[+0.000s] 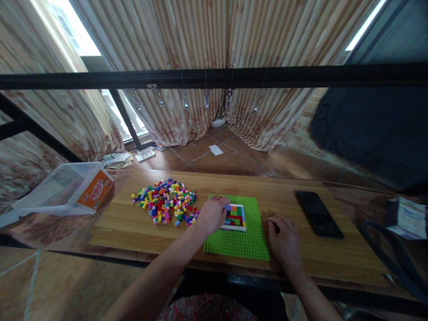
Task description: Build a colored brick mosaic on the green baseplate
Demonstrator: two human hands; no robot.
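Green baseplate (236, 246) beneath left hand (212, 215), grip unclear, just beside relaxed, unclenched right hand (285, 236)

One table (133, 236) bears one green baseplate (237, 245) with one brick build (236, 218) on it. Two hands are there: one left hand (212, 216) over the baseplate's left edge, one right hand (284, 236) just right of it. Left of the baseplate lies one heap of bricks (163, 206), too many to count; right of it, one phone (319, 214).
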